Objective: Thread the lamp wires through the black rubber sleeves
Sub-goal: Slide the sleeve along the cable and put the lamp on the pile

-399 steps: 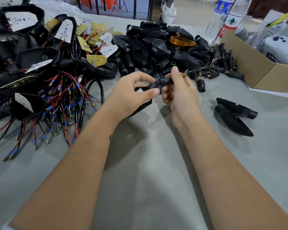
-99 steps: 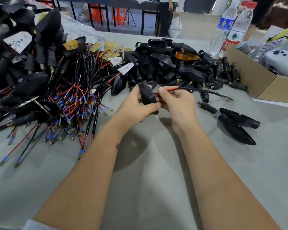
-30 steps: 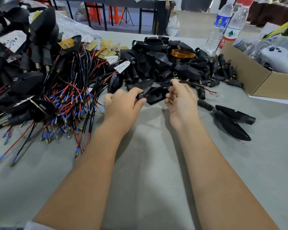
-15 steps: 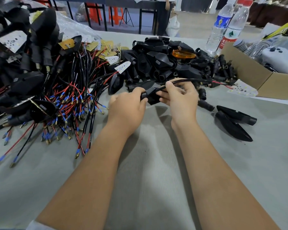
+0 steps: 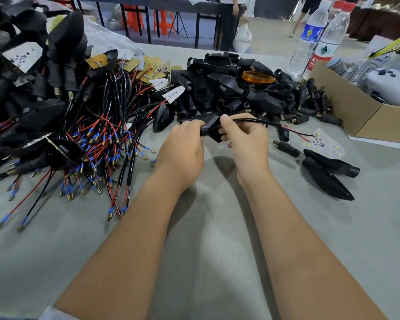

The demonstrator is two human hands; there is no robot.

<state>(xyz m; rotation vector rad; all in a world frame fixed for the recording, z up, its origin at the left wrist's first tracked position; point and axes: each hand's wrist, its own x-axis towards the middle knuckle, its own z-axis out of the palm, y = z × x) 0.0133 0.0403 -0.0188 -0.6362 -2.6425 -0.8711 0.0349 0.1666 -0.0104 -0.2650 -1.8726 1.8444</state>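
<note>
Held up just above the grey table (image 5: 206, 262), mid-frame: a black rubber sleeve (image 5: 211, 130), pinched from both sides. Left hand (image 5: 183, 148) curled round its left end, right hand (image 5: 245, 139) gripping the right end, thumb pressed on top. So both hands clamped on the same piece, nearly touching each other.

Running out of the sleeve to the right: a black-jacketed lamp wire (image 5: 259, 122), splitting into thin red and black leads and ending at a small white LED board (image 5: 326, 144) lying flat on the table. Couldn't tell how far the wire sat inside the sleeve, fingers in the way.

Pretty cramped up top tbh. Left side packed with a tangle of red and black wires (image 5: 97, 139), blue-and-brass tips fanned out toward the near edge, reaching almost to the left wrist. Straight behind the hands, a heap of black housings (image 5: 224, 88) with one orange lens (image 5: 258, 77) on top. Right of the hands, two loose black shells (image 5: 326, 174) and a stubby connector (image 5: 286, 147), then a cardboard box (image 5: 356, 112) closing off the far right, two water bottles (image 5: 319, 38) behind it.

Only real open room: the bare stretch of table under and between the forearms, plus the near right corner.
</note>
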